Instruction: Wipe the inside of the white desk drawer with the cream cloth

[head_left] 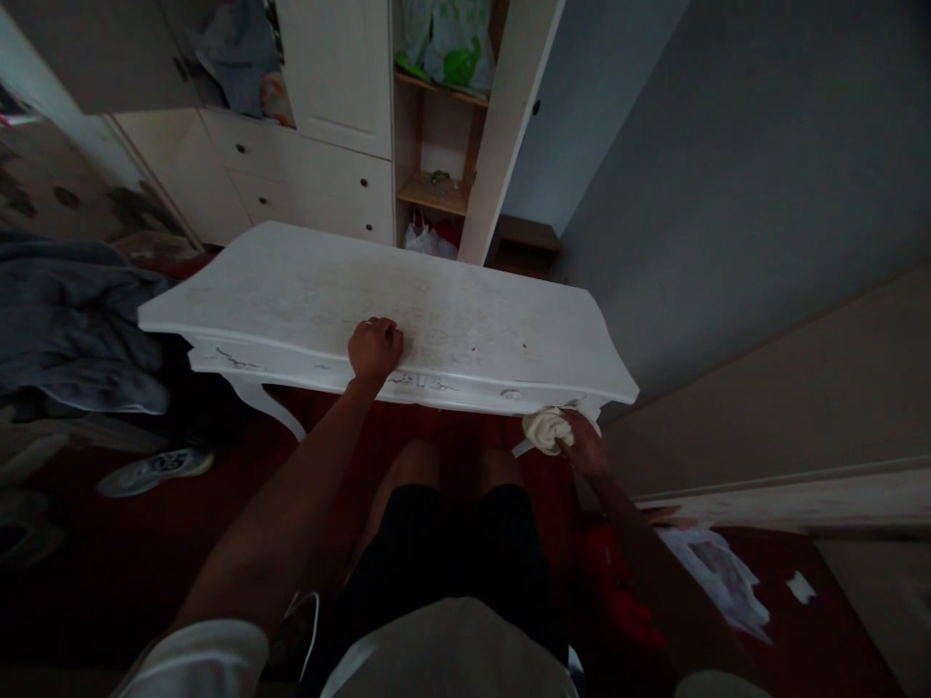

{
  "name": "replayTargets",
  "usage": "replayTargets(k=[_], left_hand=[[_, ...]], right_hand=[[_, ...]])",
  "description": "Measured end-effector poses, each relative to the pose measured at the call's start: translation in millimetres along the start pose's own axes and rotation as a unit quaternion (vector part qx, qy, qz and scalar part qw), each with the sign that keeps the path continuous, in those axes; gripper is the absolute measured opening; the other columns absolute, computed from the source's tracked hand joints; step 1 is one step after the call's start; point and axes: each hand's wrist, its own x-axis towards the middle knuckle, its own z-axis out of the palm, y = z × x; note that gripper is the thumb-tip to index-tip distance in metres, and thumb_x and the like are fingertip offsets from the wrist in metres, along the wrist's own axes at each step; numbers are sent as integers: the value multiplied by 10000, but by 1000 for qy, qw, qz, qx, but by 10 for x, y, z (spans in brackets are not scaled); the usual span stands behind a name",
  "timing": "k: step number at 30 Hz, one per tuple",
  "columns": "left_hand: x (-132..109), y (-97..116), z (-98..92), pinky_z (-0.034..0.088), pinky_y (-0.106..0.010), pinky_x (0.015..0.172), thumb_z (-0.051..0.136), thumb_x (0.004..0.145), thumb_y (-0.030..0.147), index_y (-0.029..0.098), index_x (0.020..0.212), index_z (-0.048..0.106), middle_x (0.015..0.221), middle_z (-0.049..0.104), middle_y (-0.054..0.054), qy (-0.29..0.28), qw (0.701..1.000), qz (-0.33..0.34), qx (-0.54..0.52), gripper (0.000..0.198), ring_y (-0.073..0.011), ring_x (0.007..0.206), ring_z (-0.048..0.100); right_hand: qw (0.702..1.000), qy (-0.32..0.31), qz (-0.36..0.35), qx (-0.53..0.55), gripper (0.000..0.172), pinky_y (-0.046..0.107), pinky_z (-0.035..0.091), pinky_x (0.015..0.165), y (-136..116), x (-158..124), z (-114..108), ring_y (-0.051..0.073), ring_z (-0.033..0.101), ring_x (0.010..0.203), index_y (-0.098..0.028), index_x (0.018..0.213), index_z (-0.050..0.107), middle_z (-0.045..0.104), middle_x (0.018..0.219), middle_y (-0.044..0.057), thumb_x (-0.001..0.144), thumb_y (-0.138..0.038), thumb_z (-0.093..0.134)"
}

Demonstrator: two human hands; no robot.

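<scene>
A white console table [320, 276] with curved edges, carved front trim and dark smudges on its top stands before me. My left hand [375, 347] rests near the middle of its front edge, fingers curled into a loose fist; whether anything lies inside the fist is hidden. At the table's front right corner, my right hand [584, 444] grips a bunched cream cloth [547, 429]. The cloth is up against the front trim, just below the tabletop.
Behind the table stands a white wardrobe [335, 87] with one door [513, 136] open, bags on its shelves. Grey fabric [73, 320] is heaped at left, above a sneaker [155, 472]. A plastic bag [717, 577] lies on the red floor at right, near the wall [763, 194].
</scene>
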Motion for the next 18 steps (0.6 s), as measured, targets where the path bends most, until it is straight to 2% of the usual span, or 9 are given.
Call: replayTargets(k=[4, 9, 14, 18], left_hand=[[-3, -4, -2, 433, -370, 801, 428, 841, 281, 169, 929, 683, 947, 669, -131, 5, 1000, 0, -1, 292, -262, 913, 583], [-1, -10, 10, 434, -369, 812, 430, 831, 285, 165, 918, 681, 945, 671, -128, 2, 1000, -1, -1, 292, -260, 915, 586], [3, -18, 23, 435, -375, 808, 431, 833, 285, 163, 904, 680, 928, 672, -129, 11, 1000, 7, 1, 287, -263, 904, 586], [-2, -21, 18, 434, -369, 798, 436, 836, 290, 167, 909, 679, 931, 671, -126, 10, 1000, 6, 2, 282, -260, 898, 582]], right_hand=[[997, 53, 61, -6, 484, 507, 430, 1017, 81, -71, -141, 315, 514, 1211, -160, 1279, 527, 568, 1275, 169, 862, -407, 538], [989, 110, 95, -1, 497, 537, 386, 1052, -11, -11, -283, 312, 473, 1269, -168, 1282, 508, 541, 1320, 155, 866, -437, 550], [994, 97, 47, 35, 408, 538, 387, 1061, -316, 252, -261, 297, 476, 1276, -183, 1225, 529, 532, 1343, 150, 879, -394, 569], [992, 66, -45, 99, 387, 519, 398, 1070, -768, 472, -95, 286, 485, 1273, -186, 1201, 535, 540, 1336, 157, 854, -334, 622]])
